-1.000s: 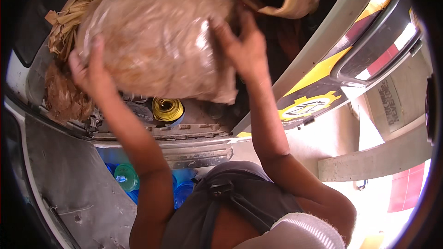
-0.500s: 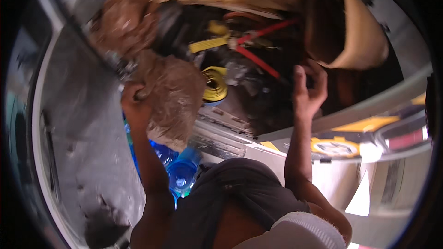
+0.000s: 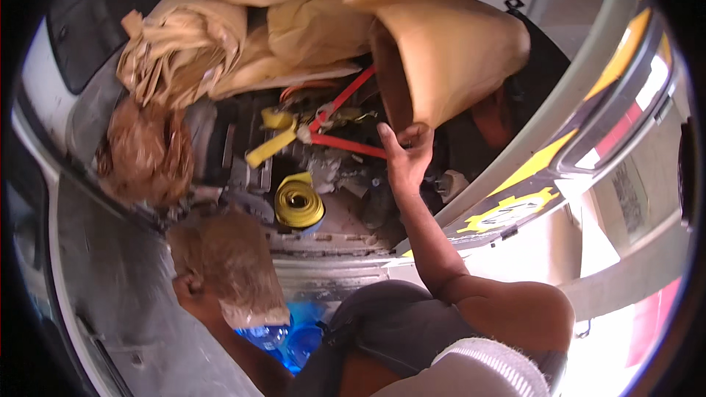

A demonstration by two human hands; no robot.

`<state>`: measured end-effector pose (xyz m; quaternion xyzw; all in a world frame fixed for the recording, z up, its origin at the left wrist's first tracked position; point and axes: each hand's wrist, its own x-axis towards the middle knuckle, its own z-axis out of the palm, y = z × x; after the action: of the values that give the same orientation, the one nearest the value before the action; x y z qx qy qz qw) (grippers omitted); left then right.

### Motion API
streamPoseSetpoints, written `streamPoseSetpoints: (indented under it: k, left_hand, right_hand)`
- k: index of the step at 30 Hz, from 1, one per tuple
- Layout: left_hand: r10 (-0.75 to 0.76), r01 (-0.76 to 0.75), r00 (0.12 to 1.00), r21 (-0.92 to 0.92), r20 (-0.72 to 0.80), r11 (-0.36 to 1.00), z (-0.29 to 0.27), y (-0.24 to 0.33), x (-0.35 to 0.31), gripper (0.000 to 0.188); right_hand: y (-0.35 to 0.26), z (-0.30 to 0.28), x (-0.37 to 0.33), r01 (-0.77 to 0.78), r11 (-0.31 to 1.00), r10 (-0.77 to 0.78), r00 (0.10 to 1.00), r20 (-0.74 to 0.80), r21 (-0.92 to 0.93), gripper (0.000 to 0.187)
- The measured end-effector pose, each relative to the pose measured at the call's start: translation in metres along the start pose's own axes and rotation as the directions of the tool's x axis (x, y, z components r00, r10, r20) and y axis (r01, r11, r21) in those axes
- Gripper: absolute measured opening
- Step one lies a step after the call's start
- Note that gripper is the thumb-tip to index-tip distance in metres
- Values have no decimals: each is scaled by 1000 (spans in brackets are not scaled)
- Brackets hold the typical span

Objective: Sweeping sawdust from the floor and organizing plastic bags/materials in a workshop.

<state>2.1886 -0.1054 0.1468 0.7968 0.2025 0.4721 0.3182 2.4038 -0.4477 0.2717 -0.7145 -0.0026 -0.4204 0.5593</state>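
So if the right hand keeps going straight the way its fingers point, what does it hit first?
Most likely the big tan paper bag just above it. The right hand is open, fingers aimed up at the bag's lower edge; the red strap lies beside the thumb. Depth is unclear.

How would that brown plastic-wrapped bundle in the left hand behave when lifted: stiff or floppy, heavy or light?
The bundle is probably soft: its wrap is crinkled and it hangs below the left hand. It is likely light for its bulk, since that hand alone holds it. The glossy film may be somewhat slippery.
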Motion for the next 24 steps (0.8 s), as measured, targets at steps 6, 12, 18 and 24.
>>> streamPoseSetpoints:
  k: [6,12,18,24]
  left_hand:
    - [7,-16,991,67,133,998,14,-46,-29,27]
    - [-77,72,991,51,112,996,11,-72,-28,29]
    - [-60,59,993,10,100,998,18,-86,-15,30]
    - [-59,59,988,4,140,998,13,-91,-20,28]
  right_hand:
    - [13,-34,-11,-288,938,294,956,-2,194,41]
    - [36,-43,-34,-410,903,423,901,-100,127,61]
    - [50,-19,-64,-882,268,888,382,255,389,105]
    - [107,-17,-46,-790,265,797,502,335,553,97]
